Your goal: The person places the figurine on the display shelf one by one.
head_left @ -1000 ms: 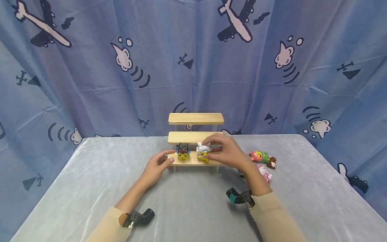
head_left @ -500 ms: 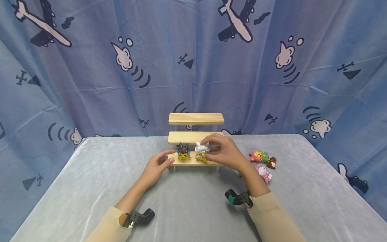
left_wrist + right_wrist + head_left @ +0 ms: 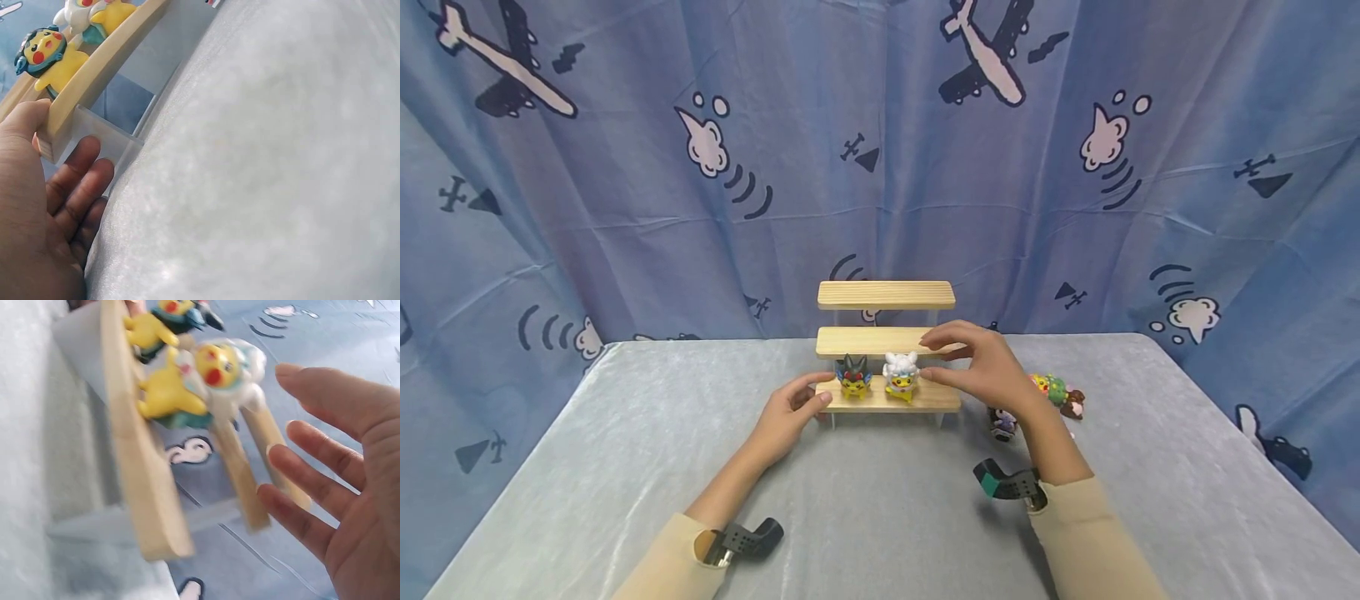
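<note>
A three-tier wooden display stand (image 3: 886,338) with clear supports stands on the table. On its lowest board, a yellow figurine in a dark eared hood (image 3: 853,377) stands left of a yellow figurine in a white hood (image 3: 900,377). My left hand (image 3: 784,417) holds the left end of that board, thumb on its edge; in the left wrist view the other visible fingers (image 3: 81,178) curl beside the clear support. My right hand (image 3: 988,365) is just right of the white-hooded figurine, fingers spread and holding nothing. The right wrist view shows a gap between those fingers (image 3: 303,469) and the figurine.
Right of the stand, partly behind my right forearm, lie a small purple-and-dark figurine (image 3: 1002,423), a green one (image 3: 1057,389) and a brown one (image 3: 1073,404). A grey-white cloth covers the table (image 3: 880,517). A blue airplane-patterned curtain (image 3: 880,167) hangs behind.
The white-hooded figurine slid slightly left along the lowest board and was turned to face forward. My right hand then let go and drew back to the right. My left hand stayed put.
</note>
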Tool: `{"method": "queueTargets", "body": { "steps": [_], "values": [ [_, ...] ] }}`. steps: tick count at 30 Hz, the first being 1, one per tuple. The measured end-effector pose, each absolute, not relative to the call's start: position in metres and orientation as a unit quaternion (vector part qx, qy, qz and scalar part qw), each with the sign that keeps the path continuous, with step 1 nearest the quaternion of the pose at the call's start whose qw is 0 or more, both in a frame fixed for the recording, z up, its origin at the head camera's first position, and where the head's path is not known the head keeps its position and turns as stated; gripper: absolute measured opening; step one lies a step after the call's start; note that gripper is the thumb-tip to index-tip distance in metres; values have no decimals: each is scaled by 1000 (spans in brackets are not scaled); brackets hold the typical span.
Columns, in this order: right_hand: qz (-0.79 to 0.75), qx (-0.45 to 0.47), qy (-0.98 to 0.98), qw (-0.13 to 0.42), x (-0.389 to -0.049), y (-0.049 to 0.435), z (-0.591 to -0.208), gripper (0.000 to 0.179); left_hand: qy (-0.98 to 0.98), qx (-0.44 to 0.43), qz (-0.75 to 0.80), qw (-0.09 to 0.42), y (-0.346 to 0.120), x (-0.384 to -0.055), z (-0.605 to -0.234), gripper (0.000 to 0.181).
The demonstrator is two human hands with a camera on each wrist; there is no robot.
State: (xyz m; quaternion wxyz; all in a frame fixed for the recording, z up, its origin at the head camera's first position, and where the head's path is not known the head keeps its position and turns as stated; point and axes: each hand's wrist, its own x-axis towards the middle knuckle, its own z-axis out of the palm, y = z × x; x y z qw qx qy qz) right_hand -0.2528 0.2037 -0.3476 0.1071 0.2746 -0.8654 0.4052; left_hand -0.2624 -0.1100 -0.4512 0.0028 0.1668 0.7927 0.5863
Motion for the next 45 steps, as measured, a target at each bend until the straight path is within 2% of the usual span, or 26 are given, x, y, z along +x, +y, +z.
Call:
{"method": "queueTargets", "body": {
  "steps": [8, 14, 28, 36, 45],
  "values": [
    [373, 221, -891, 131, -250, 232, -338, 32, 800, 154, 580, 4, -107, -257, -442, 38],
    [357, 180, -909, 120, -248, 253, -334, 31, 796, 163, 583, 5, -107, -244, -422, 38],
    [323, 104, -940, 43, -246, 288, -337, 45, 799, 158, 580, 2, -106, -244, -423, 36],
    [344, 130, -929, -28, -250, 297, -349, 45, 801, 162, 576, -6, -109, -261, -451, 37],
    [358, 137, -916, -119, -256, 306, -367, 49, 796, 171, 580, -4, -110, -264, -453, 37]
  ]
}}
